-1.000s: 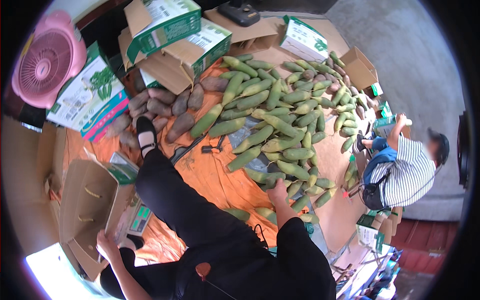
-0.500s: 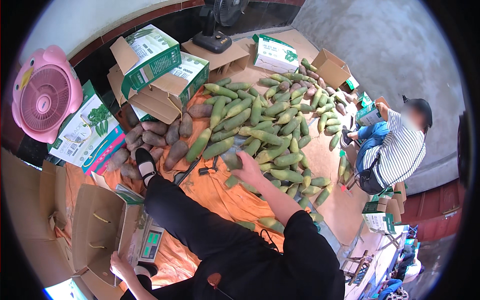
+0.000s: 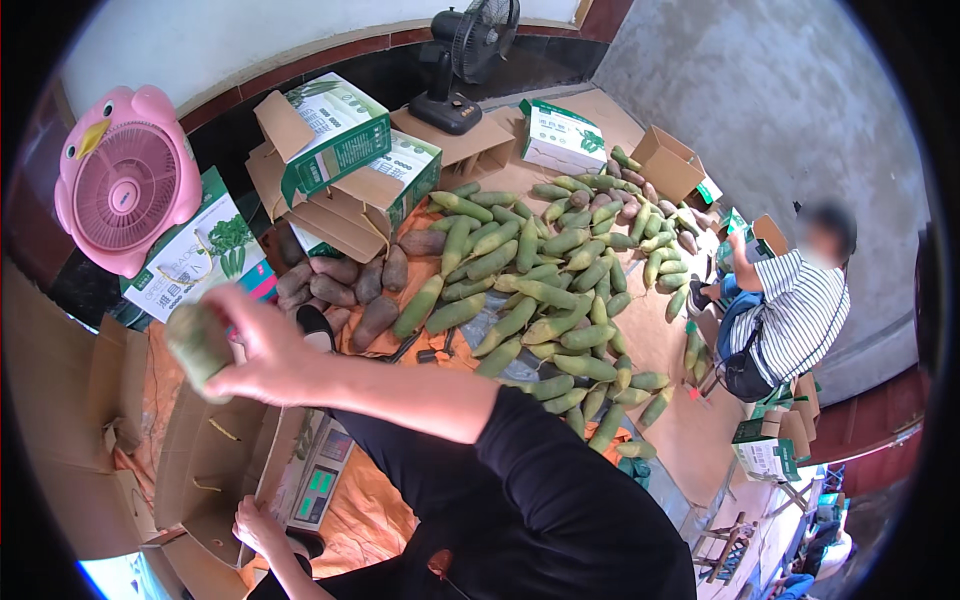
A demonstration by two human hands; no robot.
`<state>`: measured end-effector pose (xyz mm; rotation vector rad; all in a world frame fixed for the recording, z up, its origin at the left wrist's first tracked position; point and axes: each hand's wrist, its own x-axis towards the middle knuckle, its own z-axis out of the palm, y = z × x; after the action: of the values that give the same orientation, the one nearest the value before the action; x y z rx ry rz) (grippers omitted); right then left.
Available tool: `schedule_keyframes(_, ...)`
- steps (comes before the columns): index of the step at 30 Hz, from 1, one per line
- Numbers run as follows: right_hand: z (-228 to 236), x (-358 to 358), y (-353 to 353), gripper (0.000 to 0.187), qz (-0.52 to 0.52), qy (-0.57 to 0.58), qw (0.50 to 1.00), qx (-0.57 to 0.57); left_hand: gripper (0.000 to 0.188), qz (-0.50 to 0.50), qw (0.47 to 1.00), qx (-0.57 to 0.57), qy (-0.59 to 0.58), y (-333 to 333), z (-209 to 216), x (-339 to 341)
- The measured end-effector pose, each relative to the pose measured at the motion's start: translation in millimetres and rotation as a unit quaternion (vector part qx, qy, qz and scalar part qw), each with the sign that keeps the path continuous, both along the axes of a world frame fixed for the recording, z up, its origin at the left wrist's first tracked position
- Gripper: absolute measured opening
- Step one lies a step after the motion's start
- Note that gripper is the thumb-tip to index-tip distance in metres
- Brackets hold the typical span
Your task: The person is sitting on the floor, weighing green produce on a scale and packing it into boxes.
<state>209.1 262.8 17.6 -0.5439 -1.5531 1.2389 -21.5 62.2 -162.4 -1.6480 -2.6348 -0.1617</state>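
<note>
My right hand [image 3: 278,348] is raised at the left with its fingers wrapped round a green radish [image 3: 196,352], seen partly end-on. It is held above the open cardboard box [image 3: 190,455]. Below, my left hand [image 3: 262,524] grips the near edge of that box. The box rests against a scale [image 3: 322,482] with a lit green display. A large heap of green radishes [image 3: 530,290] covers the middle of the floor. Dark reddish radishes [image 3: 374,323] lie in a smaller pile beyond my foot.
A pink fan [image 3: 130,190] and a black fan [image 3: 450,100] stand at the back. Printed boxes [image 3: 340,130] are stacked between them. An orange sheet [image 3: 365,510] covers the floor near me. At the right, a person in a striped shirt [image 3: 800,305] sits beside more boxes.
My right hand has lifted the green radish off the heap and carried it left, above the open box. My left hand still grips the box edge. The whole view has shifted slightly.
</note>
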Motion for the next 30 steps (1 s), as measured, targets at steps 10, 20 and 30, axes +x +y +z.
schedule_keyframes(10,-131.2,-168.9,-47.7,0.059,-0.103,-0.121,0.909,-0.385,0.010,0.013,0.998,-0.059,0.020,-1.0,3.4,-4.8)
schedule_keyframes(20,-222.2,-232.6,-33.0,0.027,-0.364,-0.202,0.781,-0.466,0.010,-0.020,0.998,-0.057,0.007,8.7,9.5,6.2)
schedule_keyframes(30,-78.6,-126.4,-54.1,0.045,0.153,-0.002,0.951,-0.268,0.016,-0.012,1.000,-0.023,-0.014,-3.2,1.1,-4.6)
